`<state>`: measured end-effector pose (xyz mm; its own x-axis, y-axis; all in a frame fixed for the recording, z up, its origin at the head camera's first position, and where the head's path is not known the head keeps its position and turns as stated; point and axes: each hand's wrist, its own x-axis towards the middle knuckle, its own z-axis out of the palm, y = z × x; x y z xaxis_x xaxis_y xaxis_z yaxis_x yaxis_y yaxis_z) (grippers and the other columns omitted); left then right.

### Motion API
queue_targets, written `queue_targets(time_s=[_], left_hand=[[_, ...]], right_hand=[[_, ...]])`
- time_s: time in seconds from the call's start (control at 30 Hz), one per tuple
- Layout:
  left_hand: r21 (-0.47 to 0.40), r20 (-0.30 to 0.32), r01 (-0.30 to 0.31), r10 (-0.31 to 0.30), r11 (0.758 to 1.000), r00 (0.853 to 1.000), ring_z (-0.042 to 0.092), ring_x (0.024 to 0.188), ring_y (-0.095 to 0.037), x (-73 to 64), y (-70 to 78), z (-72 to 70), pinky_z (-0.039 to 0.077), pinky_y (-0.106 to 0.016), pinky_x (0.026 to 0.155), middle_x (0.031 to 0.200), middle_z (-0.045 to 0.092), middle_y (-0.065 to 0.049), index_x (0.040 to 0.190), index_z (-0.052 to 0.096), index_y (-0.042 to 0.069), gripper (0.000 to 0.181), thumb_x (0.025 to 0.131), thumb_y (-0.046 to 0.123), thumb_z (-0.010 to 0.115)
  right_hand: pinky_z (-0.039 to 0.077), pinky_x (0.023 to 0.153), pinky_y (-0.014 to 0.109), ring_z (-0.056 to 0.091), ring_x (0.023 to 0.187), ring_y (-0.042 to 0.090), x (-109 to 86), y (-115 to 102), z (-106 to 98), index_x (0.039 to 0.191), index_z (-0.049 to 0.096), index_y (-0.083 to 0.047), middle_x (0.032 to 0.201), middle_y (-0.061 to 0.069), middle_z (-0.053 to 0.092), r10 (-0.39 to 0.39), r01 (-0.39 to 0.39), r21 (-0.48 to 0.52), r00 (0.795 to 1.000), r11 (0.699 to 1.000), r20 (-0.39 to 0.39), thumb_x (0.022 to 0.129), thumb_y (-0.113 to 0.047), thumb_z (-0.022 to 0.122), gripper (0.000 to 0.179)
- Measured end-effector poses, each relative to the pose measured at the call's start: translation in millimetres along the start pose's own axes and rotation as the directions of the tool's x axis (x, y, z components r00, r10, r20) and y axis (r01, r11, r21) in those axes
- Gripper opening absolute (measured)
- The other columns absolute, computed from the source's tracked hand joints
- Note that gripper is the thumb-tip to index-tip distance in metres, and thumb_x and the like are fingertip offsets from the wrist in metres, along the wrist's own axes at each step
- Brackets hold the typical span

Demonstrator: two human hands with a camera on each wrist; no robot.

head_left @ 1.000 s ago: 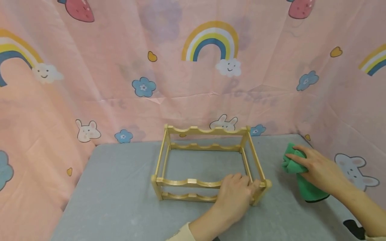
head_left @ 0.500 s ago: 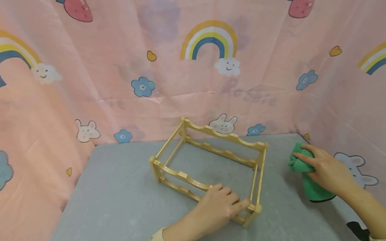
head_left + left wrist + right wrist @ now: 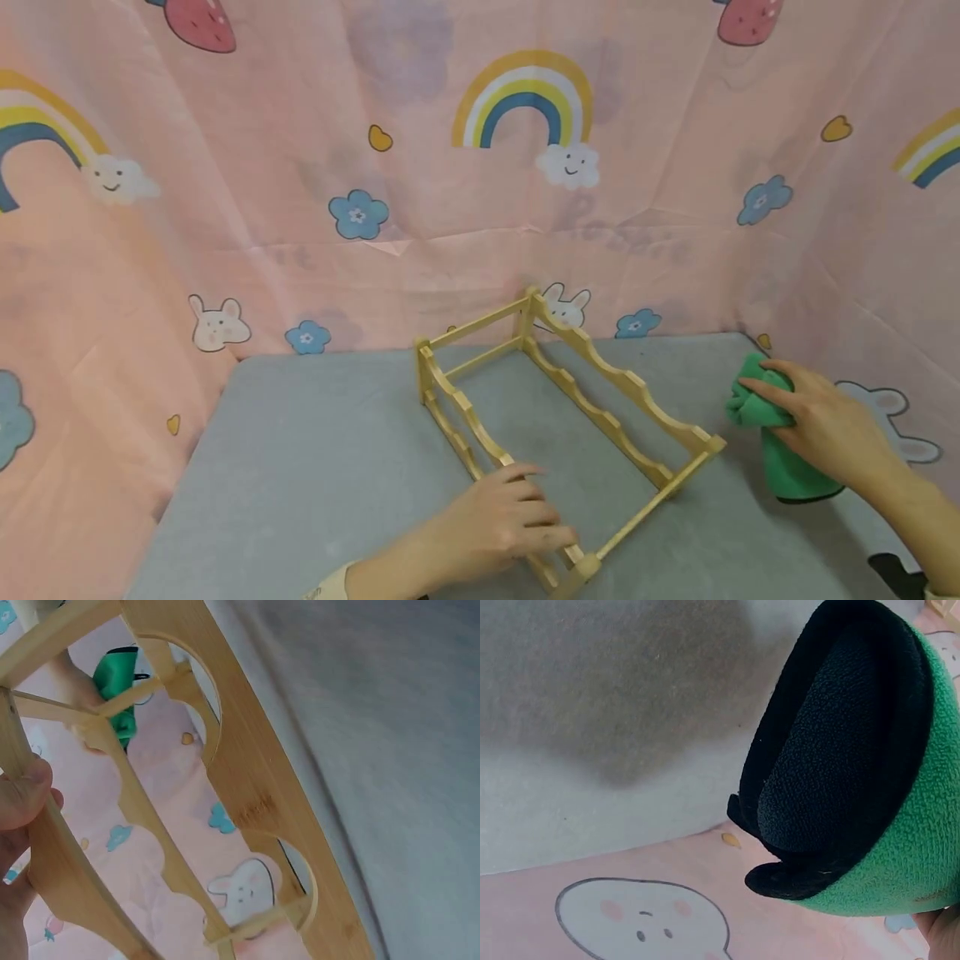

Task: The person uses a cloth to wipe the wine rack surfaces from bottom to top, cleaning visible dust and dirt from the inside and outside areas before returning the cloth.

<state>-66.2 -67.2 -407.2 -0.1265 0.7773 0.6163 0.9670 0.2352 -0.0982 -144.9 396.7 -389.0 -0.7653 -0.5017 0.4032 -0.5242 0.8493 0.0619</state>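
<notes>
A light wooden rack point(image 3: 633, 385) with scalloped rails stands turned at an angle on the grey tabletop. My left hand point(image 3: 498, 525) holds its near scalloped rail close to the front corner post. In the left wrist view, the thumb of that left hand point(image 3: 22, 799) lies over the rail of the rack point(image 3: 262, 787). To the right of the rack, my right hand point(image 3: 836, 433) grips a bunched green cloth point(image 3: 798, 471), its lower part hanging down. Close up in the right wrist view, the cloth point(image 3: 919, 840) shows plush green fabric, black edging and a dark inner side.
Grey tabletop point(image 3: 300, 467) spreads to the left of the rack. A pink printed curtain point(image 3: 450, 192) hangs behind the table and along both sides. Something black point(image 3: 896, 571) shows at the lower right by the right forearm.
The rack has turned clockwise as seen from above, its near right corner swinging toward me and left with my left hand. My right hand and the cloth have shifted slightly right.
</notes>
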Motion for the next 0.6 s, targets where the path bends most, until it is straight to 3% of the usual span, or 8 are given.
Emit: queue_targets(time_s=[0.1,0.27,0.6], left_hand=[[-0.035,0.013,0.002,-0.002,0.999,1.0,0.068,0.094,-0.001,-10.8,-3.1,-7.2,0.048,-0.037,0.113,0.094,0.074,0.013,0.11,0.078,0.023,0.02,0.092,0.014,0.081],[-0.035,0.008,-0.048,0.048,0.998,0.999,0.071,0.098,-0.006,-28.5,-12.5,-18.6,0.05,-0.042,0.111,0.097,0.076,0.009,0.105,0.077,0.018,0.016,0.092,0.009,0.079],[-0.138,-0.08,-0.043,0.032,0.99,0.996,0.073,0.106,-0.02,-52.6,-43.6,-24.9,0.05,-0.042,0.11,0.104,0.078,-0.006,0.103,0.076,0.005,0.018,0.088,-0.004,0.073]], right_hand=[[0.053,0.075,0.066,0.055,0.111,0.051,-0.8,1,-1,0.126,0.068,-0.005,0.134,0.029,0.052,-0.004,0.004,0.002,1.0,1.0,-0.001,0.055,0.002,0.096,0.077],[0.053,0.074,0.066,0.056,0.11,0.051,-1.7,2,-3,0.127,0.068,-0.005,0.133,0.03,0.052,-0.001,0.001,0.0,1.0,1.0,-0.001,0.054,0.002,0.097,0.078],[0.054,0.07,0.066,0.055,0.11,0.049,1.6,-5,-6,0.13,0.067,-0.008,0.134,0.028,0.051,-0.003,0.003,0.0,1.0,1.0,-0.011,0.054,0.002,0.096,0.081]])
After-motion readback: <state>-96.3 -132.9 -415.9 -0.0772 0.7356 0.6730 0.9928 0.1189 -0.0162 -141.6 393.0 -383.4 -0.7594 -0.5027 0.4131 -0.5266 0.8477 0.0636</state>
